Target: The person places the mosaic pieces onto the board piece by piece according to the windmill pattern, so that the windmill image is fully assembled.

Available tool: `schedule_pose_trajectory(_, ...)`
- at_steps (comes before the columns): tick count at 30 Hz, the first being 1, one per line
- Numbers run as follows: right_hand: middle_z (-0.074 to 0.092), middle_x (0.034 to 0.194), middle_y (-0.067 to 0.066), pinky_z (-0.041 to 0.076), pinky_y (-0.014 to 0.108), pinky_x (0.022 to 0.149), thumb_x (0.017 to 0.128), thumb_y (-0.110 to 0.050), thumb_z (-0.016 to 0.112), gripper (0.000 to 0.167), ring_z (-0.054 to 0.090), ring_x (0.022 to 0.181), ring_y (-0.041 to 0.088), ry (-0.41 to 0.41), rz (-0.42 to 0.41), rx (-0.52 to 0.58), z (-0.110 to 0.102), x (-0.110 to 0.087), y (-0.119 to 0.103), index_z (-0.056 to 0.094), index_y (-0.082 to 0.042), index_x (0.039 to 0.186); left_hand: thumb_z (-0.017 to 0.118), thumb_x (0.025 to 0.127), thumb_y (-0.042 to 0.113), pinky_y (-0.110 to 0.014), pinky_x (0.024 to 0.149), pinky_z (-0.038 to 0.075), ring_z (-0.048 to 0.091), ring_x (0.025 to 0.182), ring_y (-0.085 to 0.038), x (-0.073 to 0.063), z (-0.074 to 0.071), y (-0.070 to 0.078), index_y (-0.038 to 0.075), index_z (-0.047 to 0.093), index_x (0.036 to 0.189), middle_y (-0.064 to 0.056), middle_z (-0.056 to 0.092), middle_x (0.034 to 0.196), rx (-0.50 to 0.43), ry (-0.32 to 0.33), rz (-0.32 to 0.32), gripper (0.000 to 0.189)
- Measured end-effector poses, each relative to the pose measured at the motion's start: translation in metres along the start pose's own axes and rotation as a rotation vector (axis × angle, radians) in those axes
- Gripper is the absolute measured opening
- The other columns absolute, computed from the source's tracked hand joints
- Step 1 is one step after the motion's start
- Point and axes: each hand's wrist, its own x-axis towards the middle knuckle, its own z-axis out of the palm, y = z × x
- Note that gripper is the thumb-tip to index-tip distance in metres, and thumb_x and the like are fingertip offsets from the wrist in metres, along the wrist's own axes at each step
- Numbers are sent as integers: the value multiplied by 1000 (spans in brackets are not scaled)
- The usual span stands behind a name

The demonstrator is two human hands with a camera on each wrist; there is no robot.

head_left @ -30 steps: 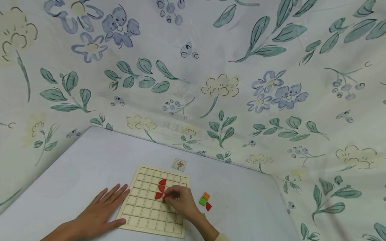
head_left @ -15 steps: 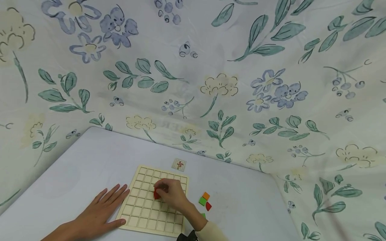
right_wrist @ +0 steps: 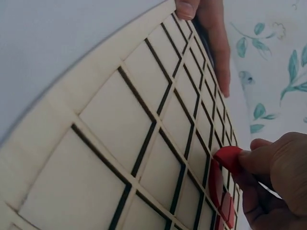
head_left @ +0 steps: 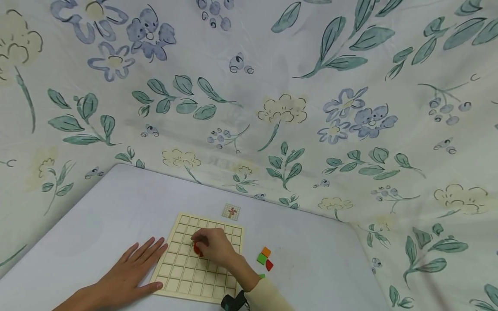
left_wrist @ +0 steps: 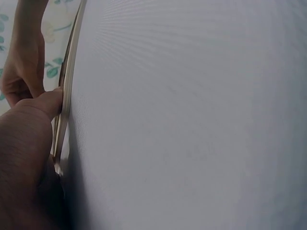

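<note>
A wooden grid board (head_left: 186, 274) lies on the table. Over its middle, my right hand (head_left: 218, 248) pinches a red quarter-circle tile (right_wrist: 228, 157) between thumb and fingers. The held tile is tilted above the cells in the right wrist view. More red tiles (right_wrist: 217, 184) sit in the board beside it; in the head view the right hand hides them. My left hand (head_left: 128, 272) lies with fingers spread at the board's left edge, fingertips and thumb touching it. In the left wrist view the left thumb (left_wrist: 50, 101) rests on the board's rim.
Right of the board lie an orange tile (head_left: 266, 251), a green tile (head_left: 261, 258) and a loose red tile (head_left: 269, 264). Another green piece (head_left: 262, 275) is partly covered by the right forearm. A small pattern card (head_left: 231, 211) lies behind the board. Floral cloth (head_left: 233, 108) hangs behind the table.
My right hand has moved left across the board, now with a red tile standing out at its fingertips. The left hand stays in place.
</note>
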Motion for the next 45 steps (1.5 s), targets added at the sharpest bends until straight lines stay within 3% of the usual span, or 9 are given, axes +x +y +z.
schedule_pose_trajectory(8, 69, 92, -6, 43, 6, 65, 91, -3, 69, 12, 56, 76, -7, 53, -67, -147, 7, -3, -2, 74, -10, 99, 65, 87, 57, -29, 114, -10, 0, 149, -13, 1, 1, 1, 14, 24, 157, 5, 12, 164, -1, -3, -7, 91)
schedule_pose_trajectory(18, 65, 79, -14, 35, 12, 66, 84, -29, 80, 14, 44, 68, -3, 109, -55, -343, 6, -11, -4, 79, -17, 89, 65, 87, 59, -28, 114, -11, -2, 149, -11, 0, 2, 1, 15, 24, 157, 4, 14, 163, 9, -11, -17, 93)
schedule_pose_trajectory(27, 67, 79, -14, 36, 13, 68, 83, -30, 81, 11, 47, 69, -3, 190, -91, -346, 9, -13, 0, 79, -19, 84, 65, 87, 57, -29, 114, -10, 2, 149, -14, 3, 2, 3, 12, 26, 156, 2, 16, 163, 0, 2, 8, 90)
schedule_pose_trajectory(36, 65, 80, -12, 40, 16, 69, 89, -17, 75, 5, 52, 70, 3, 225, -27, -218, -9, -26, 10, 77, -13, 89, 61, 87, 63, -27, 113, -12, -3, 148, -9, 3, 3, 6, 16, 28, 155, 0, 26, 160, -1, -46, -61, 89)
schedule_pose_trajectory(45, 61, 78, -14, 38, 18, 60, 88, -14, 75, 3, 44, 69, 1, 216, 73, -174, -22, -46, 25, 77, -14, 89, 60, 87, 63, -28, 113, -13, -5, 148, -9, 1, 3, 4, 16, 25, 156, 2, 20, 162, 13, -45, -57, 90)
